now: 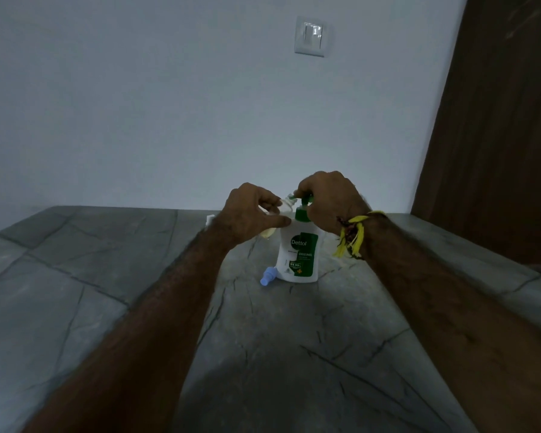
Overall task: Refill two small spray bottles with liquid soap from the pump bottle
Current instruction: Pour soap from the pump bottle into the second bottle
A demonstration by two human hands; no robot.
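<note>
On the left, a small white object (211, 220) peeks out behind the left wrist on the grey stone counter (91, 260); it is mostly hidden, so it may be the second spray bottle or a cap, and I cannot tell which. The left hand (250, 210) holds a small clear spray bottle (283, 207) tilted, fingers and thumb curled round its body, its open neck raised towards the pump spout. A pale yellowish pool shows at the bottle's lower end under the palm, which suggests some soap is already inside.

Below, a light blue spray cap (267, 275) lies on the counter, touching or just beside the base of the pump bottle (299, 253), which stands upright in the middle of the counter. The right hand (328, 203) sits on top of it, fingers curled over the green pump head (305, 203) and pressing it; a yellow thread band (352, 234) hangs from that wrist.

As a judgement, the work is in the filling of one bottle: its sprayer is off and soap is being pumped in. Capping this bottle is left, and no second filled bottle shows, so perhaps half or more remains.
</note>
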